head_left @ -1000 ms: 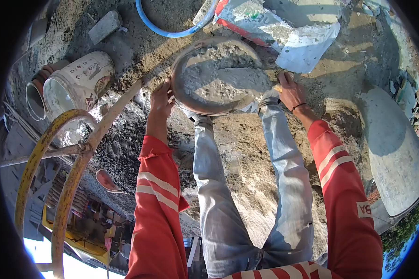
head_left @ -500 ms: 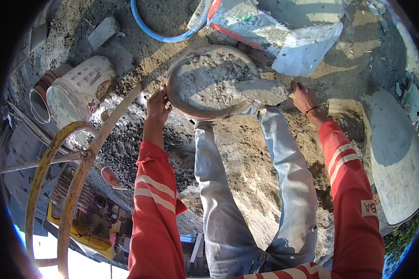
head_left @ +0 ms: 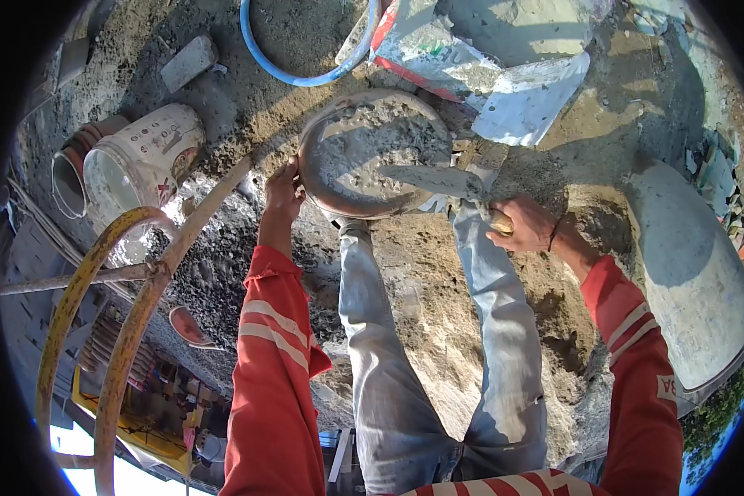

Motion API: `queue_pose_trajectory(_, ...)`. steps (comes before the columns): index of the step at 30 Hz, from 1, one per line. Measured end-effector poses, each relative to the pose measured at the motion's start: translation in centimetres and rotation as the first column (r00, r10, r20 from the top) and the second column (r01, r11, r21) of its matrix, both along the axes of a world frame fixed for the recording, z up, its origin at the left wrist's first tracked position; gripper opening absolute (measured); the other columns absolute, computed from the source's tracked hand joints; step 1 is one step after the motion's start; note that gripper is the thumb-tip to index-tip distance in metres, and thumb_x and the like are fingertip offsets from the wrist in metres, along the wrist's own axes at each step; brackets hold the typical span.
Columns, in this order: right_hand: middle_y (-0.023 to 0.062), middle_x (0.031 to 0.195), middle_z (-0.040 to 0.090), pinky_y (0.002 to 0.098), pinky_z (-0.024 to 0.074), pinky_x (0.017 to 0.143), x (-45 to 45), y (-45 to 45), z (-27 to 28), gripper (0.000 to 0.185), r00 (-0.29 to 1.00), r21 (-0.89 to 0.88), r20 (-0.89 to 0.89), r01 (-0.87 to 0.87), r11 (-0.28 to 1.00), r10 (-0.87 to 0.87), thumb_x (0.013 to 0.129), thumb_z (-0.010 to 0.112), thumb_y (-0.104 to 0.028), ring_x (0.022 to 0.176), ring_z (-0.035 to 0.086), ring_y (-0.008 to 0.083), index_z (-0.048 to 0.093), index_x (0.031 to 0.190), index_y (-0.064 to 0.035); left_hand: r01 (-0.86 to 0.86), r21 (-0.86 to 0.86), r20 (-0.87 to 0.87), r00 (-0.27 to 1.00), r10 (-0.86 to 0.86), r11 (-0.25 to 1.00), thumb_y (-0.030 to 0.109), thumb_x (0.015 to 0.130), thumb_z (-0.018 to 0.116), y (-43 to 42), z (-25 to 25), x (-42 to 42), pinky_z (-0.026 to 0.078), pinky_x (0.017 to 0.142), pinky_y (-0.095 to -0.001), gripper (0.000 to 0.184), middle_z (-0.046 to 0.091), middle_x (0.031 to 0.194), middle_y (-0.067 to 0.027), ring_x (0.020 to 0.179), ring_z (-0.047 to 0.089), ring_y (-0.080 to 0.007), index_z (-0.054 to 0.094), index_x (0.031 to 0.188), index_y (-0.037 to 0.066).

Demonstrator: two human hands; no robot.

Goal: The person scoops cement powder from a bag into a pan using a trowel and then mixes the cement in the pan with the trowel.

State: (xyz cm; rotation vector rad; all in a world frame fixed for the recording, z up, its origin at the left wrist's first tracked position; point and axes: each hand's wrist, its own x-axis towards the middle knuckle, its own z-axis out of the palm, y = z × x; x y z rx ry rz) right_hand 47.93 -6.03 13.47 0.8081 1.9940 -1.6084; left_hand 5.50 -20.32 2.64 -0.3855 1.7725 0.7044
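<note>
- Two hands show in my remote view; the pan (head_left: pixel 306 169) lies between them, just beyond the lower legs (head_left: pixel 368 331).
- Left hand (head_left: pixel 283 194): fingers curled at the pan's outer left edge. I cannot tell whether they pinch the rim or only brace it.
- Right hand (head_left: pixel 527 223): grip closed around the handle of the trowel (head_left: pixel 430 179), to the right of the pan.
- Trowel position: the blade extends leftward across the pan's right rim, tip above the mortar (head_left: pixel 364 149). I cannot confirm contact between blade and mortar.
- Done, as I judge it: the pan is charged with mortar, and the trowel is in hand at working position.
- Left, as I judge it: the mortar surface is lumpy and uneven, with much material in the pan. I rate the work as under way; the view gives me no measure of the final amount.
- Surroundings: bucket (head_left: pixel 145 153) on its side to the left; blue hose (head_left: pixel 304 81) beyond the pan; white sheet (head_left: pixel 531 99) beyond its right side.
</note>
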Motion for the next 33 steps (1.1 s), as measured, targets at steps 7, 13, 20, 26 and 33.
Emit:
queue_pose_trajectory(7,0.0116,0.068,0.06,0.0369,0.0458,0.05,0.6,4.0,-10.3,0.033,0.867,-0.395,0.478,0.069,0.916,0.141,0.074,0.075,-0.022,0.051,0.057,0.0202,0.058,0.086,0.004,-0.02,0.033,0.021,1.0,0.02,0.999,0.034,0.094,0.061,0.0,0.4,0.2,0.036,0.066,-0.0331,0.015,0.056,0.086,0.0054,0.077,0.049,-0.0105,0.061,0.094,0.019)
queue_pose_trajectory(13,0.014,0.07,0.058,0.0401,0.047,0.058,16.1,3.3,-10.8,0.04,0.89,0.038,0.455,-0.061,0.997,0.037,0.074,0.074,-0.022,0.06,0.057,0.0248,0.053,0.09,0.0086,-0.03,0.052,0.016,0.999,0.029,0.998,0.035,0.093,0.064,0.2,0.7,0.0,0.035,0.067,-0.032,0.016,0.057,0.084,0.0057,0.075,0.049,-0.0101,0.061,0.096,0.019)
queue_pose_trajectory(20,0.0131,0.087,0.061,0.0439,0.0497,0.067,10.2,1.1,-0.1,0.029,0.979,0.522,0.128,0.068,0.85,-0.157,0.072,0.072,-0.018,0.072,0.06,0.0368,0.06,0.095,-0.005,-0.033,0.068,0.043,0.999,0.03,0.997,0.035,0.093,0.064,-0.3,0.0,0.0,0.035,0.065,-0.0304,0.017,0.056,0.083,0.0069,0.074,0.049,-0.009,0.06,0.098,0.019)
queue_pose_trajectory(26,0.0085,0.088,0.06,0.0418,0.0509,0.073,-0.8,-3.1,-9.9,0.025,0.984,0.746,-0.074,0.161,0.646,-0.16,0.07,0.069,-0.008,0.08,0.062,0.0307,0.06,0.094,-0.0073,-0.024,0.082,0.034,0.999,0.022,0.996,0.032,0.094,0.062,-0.2,0.3,0.3,0.034,0.065,-0.0301,0.013,0.055,0.085,0.0056,0.075,0.049,-0.0104,0.06,0.095,0.019)
queue_pose_trajectory(33,0.0115,0.103,0.064,0.0455,0.0507,0.074,9.8,-6.1,-6.8,0.043,0.883,0.647,0.404,-0.093,0.757,-0.237,0.076,0.068,-0.011,0.091,0.063,0.0347,0.05,0.115,-0.0118,0.034,0.055,-0.011,0.999,-0.033,0.998,0.038,0.09,0.067,0.2,-0.3,0.1,0.035,0.061,-0.0289,0.026,0.061,0.085,0.0064,0.072,0.051,-0.0094,0.068,0.103,0.016)
